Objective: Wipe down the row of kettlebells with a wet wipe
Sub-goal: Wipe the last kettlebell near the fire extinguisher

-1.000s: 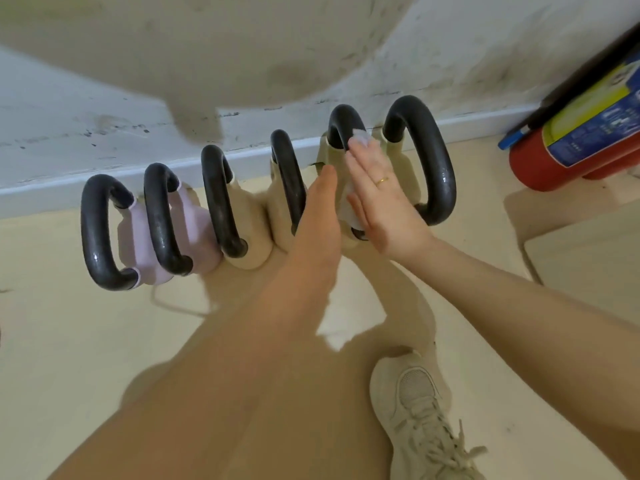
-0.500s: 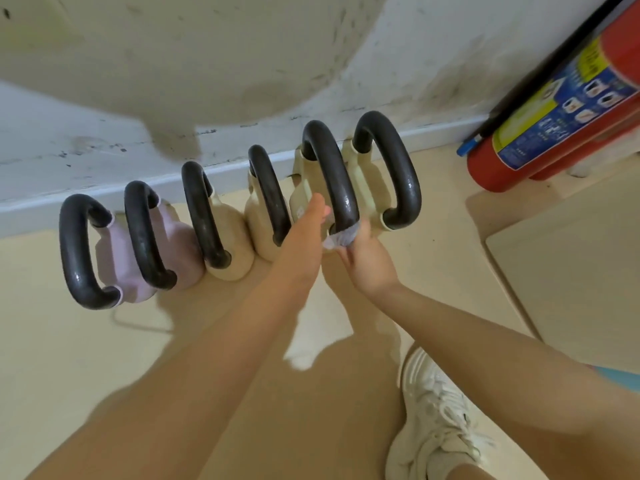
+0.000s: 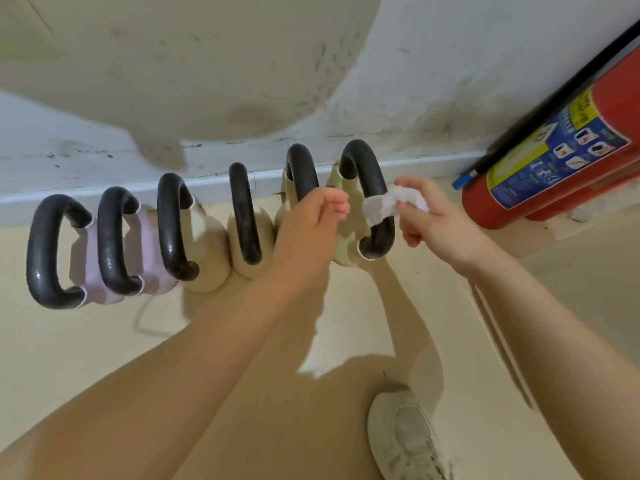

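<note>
Several kettlebells with black handles stand in a row against the wall: two lilac ones (image 3: 145,244) on the left and beige ones (image 3: 207,247) to their right. My left hand (image 3: 308,223) is curled around the lower part of the second-from-right kettlebell's handle (image 3: 300,168). My right hand (image 3: 429,223) pinches a crumpled white wet wipe (image 3: 388,202) and presses it against the outer side of the rightmost kettlebell's handle (image 3: 360,161). That kettlebell's beige body (image 3: 346,244) shows between my two hands.
A red fire extinguisher (image 3: 561,150) with a black hose leans against the wall at the right, close to my right hand. A beige floor panel (image 3: 588,289) lies at the right. My white shoe (image 3: 405,441) stands on the floor below.
My right hand carried the wipe from the second-from-right handle over to the rightmost handle. My left hand closed around the second-from-right handle.
</note>
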